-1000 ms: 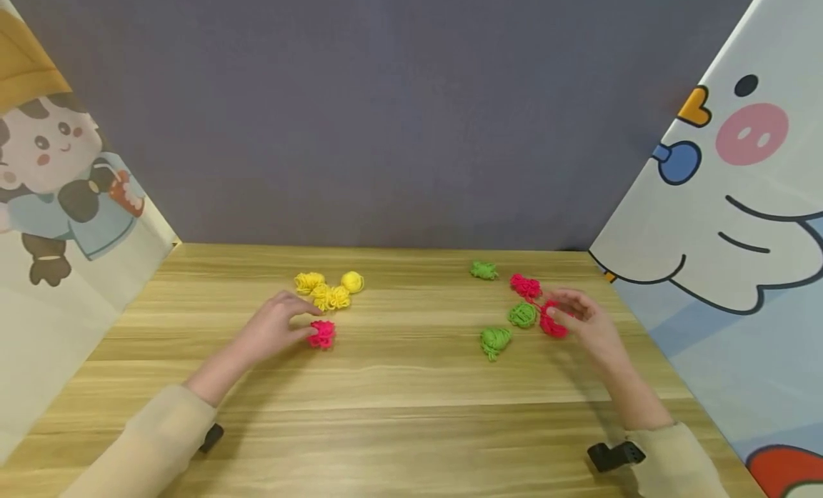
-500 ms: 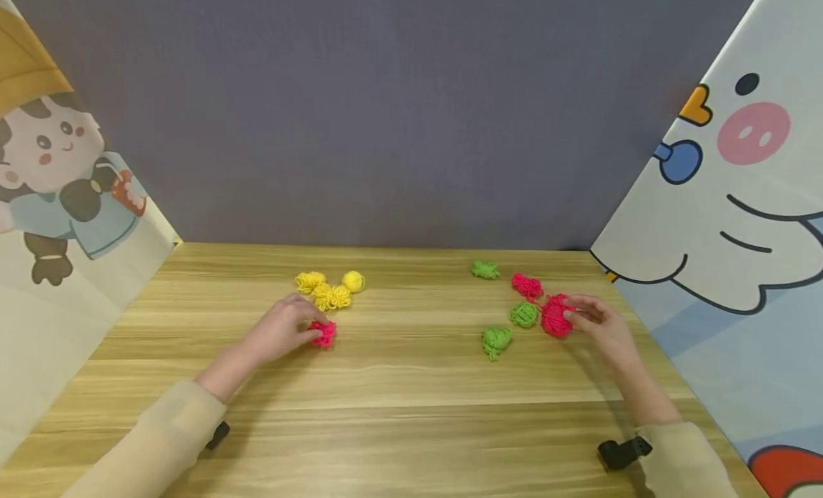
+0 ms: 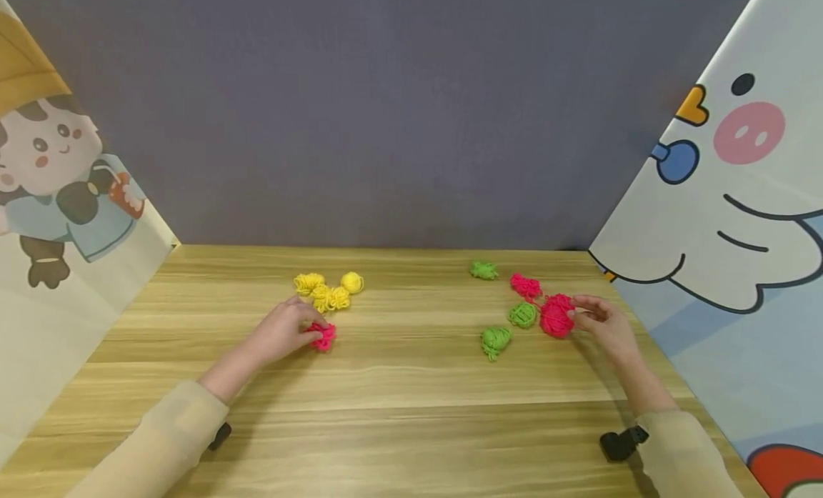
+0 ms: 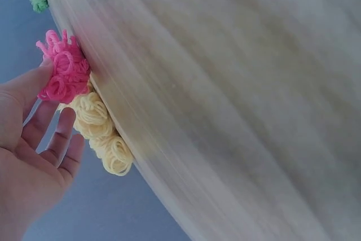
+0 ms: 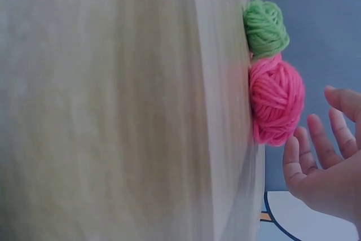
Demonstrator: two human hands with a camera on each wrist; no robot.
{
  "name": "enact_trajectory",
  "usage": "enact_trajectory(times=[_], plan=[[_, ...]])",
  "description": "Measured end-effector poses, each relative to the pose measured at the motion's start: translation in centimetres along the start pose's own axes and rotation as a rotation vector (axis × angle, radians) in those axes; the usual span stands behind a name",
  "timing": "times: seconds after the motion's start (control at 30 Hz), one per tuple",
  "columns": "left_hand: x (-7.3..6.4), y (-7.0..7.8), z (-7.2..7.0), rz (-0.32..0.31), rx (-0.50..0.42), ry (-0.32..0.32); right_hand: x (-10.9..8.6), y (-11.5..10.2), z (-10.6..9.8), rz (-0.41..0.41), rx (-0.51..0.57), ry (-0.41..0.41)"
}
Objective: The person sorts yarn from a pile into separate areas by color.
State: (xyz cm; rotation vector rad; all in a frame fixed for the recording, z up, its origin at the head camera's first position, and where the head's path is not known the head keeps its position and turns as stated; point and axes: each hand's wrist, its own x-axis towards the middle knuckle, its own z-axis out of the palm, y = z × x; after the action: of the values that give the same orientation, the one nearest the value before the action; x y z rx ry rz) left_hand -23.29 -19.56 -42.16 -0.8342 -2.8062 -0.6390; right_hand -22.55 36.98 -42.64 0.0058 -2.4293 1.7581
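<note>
My left hand [image 3: 286, 329] pinches a small pink bundle of yarn [image 3: 323, 337] at the left of the table. In the left wrist view the thumb lies against the looped pink yarn [image 4: 65, 69], and the index finger is partly hidden behind it. Just beyond sit several yellow yarn balls [image 3: 331, 298], close together. On the right side, my right hand [image 3: 607, 330] is beside a larger pink yarn ball [image 3: 556, 316]. Its fingers are loosely bent and hold nothing; in the right wrist view they stand next to the wound pink ball [image 5: 277, 101].
A green yarn ball [image 3: 523, 314] lies against the larger pink ball, with another pink bundle [image 3: 526, 286] behind. More green yarn lies nearby, one ball [image 3: 495, 341] nearer me and one bundle [image 3: 484, 270] farther back. A grey panel [image 3: 386, 126] closes the wooden table's [image 3: 398, 426] far edge.
My right hand has drawn back to the right from the larger pink ball, which shows more fully. The left hand's fingers have closed in on the small pink bundle.
</note>
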Motion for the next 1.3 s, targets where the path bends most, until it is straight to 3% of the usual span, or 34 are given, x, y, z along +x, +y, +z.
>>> enact_trajectory(times=[0.27,0.53,0.93,1.3], plan=[[0.0,-0.1,0.0,-0.013,-0.059,-0.002,0.7,0.2,0.1,0.099,-0.218,0.004],[-0.2,-0.1,-0.1,-0.046,-0.109,-0.019,1.8,0.6,0.3,0.146,-0.224,-0.034],[-0.3,-0.3,-0.6,-0.060,-0.123,-0.049,2.7,1.0,0.1,0.207,-0.252,-0.158],[-0.3,-0.3,-0.5,-0.083,-0.114,-0.073,3.6,1.6,0.2,0.228,-0.293,-0.179]])
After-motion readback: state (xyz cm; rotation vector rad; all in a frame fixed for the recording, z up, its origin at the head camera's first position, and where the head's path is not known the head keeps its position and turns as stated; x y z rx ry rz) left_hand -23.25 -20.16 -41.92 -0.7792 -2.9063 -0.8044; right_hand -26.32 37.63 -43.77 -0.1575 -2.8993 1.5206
